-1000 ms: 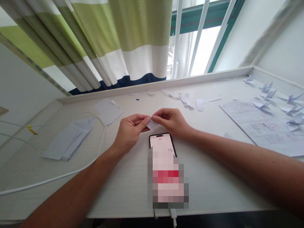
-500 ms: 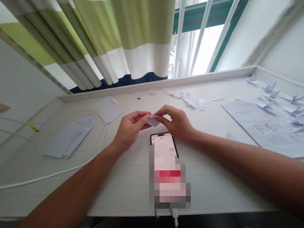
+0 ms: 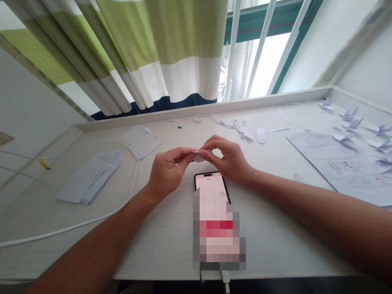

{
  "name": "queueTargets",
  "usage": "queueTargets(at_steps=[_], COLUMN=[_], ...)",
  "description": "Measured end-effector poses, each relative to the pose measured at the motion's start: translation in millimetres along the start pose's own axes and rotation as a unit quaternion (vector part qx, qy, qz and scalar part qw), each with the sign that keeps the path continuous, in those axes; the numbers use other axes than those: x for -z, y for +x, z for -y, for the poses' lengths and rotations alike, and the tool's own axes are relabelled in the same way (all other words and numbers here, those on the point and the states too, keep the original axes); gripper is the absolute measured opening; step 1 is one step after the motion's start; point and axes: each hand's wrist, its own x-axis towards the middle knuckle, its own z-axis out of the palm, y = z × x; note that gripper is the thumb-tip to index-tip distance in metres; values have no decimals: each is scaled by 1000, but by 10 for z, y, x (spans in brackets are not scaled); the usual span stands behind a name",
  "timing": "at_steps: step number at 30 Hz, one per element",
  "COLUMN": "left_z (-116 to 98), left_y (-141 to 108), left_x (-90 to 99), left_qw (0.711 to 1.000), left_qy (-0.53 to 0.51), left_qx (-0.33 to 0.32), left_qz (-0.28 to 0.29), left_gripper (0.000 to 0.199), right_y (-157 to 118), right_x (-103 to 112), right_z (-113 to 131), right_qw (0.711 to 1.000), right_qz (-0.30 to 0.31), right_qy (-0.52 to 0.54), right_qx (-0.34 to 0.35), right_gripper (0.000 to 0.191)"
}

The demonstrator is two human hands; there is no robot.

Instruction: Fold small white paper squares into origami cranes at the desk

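Note:
A small folded piece of white paper is pinched between both hands above the middle of the desk. My left hand grips its left side between thumb and fingers. At its right side and top edge, the thumb and fingertips of my right hand are closed on it. Most of the paper is hidden behind the fingers, so its exact fold cannot be made out. Just below the hands lies a phone with its screen lit and its lower part blurred out.
Several folded paper cranes stand at the right, some on a written sheet. Paper scraps lie behind my hands. Folded paper, a flat sheet and a white cable are at the left.
My left fingers have straightened and shifted slightly, their tips now closer to my right fingertips. Less of the paper shows. My right hand has barely moved.

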Motion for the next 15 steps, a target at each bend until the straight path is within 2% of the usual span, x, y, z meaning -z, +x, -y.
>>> queueTargets(at_steps=[6, 15], left_z=[25, -29], left_y=[13, 30], left_x=[-15, 2], left_qw=[998, 984], left_qy=[-52, -125], left_qx=[47, 122], left_qz=[8, 33], left_gripper=[19, 29], right_y=[15, -8], right_x=[26, 33], right_z=[-48, -47], right_qw=[1000, 998], right_qz=[11, 23], right_qy=[3, -47], right_qx=[9, 30], right_gripper=[17, 13])
